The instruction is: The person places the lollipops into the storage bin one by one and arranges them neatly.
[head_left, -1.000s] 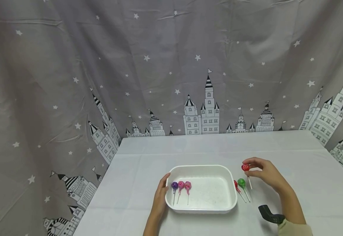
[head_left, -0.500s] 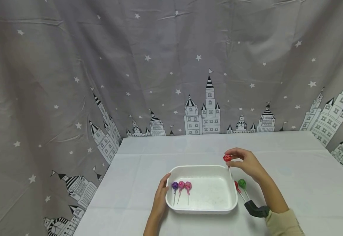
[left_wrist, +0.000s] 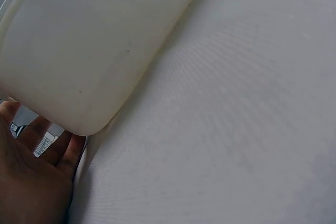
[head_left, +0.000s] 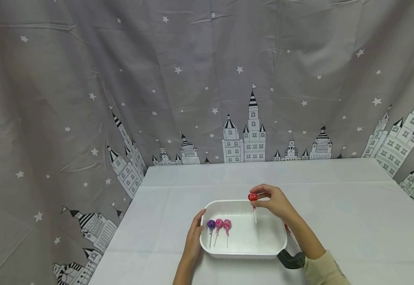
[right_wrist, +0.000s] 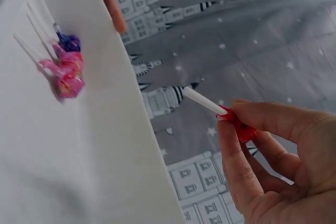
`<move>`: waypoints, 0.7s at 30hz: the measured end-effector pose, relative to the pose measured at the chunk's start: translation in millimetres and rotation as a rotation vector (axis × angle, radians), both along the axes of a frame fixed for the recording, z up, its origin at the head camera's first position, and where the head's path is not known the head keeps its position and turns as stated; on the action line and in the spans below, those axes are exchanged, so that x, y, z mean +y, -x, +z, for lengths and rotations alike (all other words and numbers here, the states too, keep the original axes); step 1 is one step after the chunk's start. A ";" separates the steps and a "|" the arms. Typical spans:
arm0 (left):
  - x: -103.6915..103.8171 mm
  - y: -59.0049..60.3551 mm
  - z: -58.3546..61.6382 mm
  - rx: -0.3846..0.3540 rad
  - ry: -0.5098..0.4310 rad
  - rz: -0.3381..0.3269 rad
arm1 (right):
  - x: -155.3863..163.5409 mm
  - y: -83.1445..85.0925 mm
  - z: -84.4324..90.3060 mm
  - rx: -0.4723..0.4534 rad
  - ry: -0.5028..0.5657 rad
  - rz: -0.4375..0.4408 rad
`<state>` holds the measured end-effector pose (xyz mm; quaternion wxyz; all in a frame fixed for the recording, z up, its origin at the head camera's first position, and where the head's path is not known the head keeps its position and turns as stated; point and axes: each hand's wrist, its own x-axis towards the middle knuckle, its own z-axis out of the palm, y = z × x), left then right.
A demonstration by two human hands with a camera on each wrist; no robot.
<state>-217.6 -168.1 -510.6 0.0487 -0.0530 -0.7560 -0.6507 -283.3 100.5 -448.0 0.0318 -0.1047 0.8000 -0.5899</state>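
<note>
In the head view a white tray (head_left: 244, 253) lies on the table. My left hand (head_left: 192, 239) grips its left end, with fingers over the rim; in the left wrist view the fingers (left_wrist: 65, 148) lie against the tray's end wall. A purple lollipop (head_left: 211, 224) and two pink lollipops, one in the middle (head_left: 219, 224) and one at the right (head_left: 227, 224), lie side by side inside at the left. My right hand (head_left: 272, 202) pinches a red lollipop (head_left: 252, 197) by its wrapped head above the tray's far side, stick downward.
Another red lollipop (head_left: 287, 228) lies just right of the tray, mostly covered by the right forearm. A black wrist mount (head_left: 290, 260) sits by the tray's near right corner. Behind the white-covered table (head_left: 178, 182) hangs a grey curtain (head_left: 192, 47) with castles and stars.
My right hand has carried the red lollipop leftward from the table at the right to over the tray. The forearm now hides the green lollipop. The left hand has stayed on the tray.
</note>
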 end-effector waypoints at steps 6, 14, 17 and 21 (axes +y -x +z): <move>-0.1 -0.3 -0.7 0.000 -0.002 0.002 | -15.0 4.4 -6.1 -0.017 0.026 0.059; -0.3 -1.6 -1.3 0.001 -0.001 -0.003 | -21.4 9.0 -14.8 -0.062 0.032 0.129; -0.7 -1.4 -0.8 0.005 -0.001 -0.002 | -25.5 10.7 -17.1 -0.065 0.028 0.127; -0.6 -1.2 0.0 0.009 0.003 0.002 | -30.6 13.1 -20.7 -0.073 0.031 0.135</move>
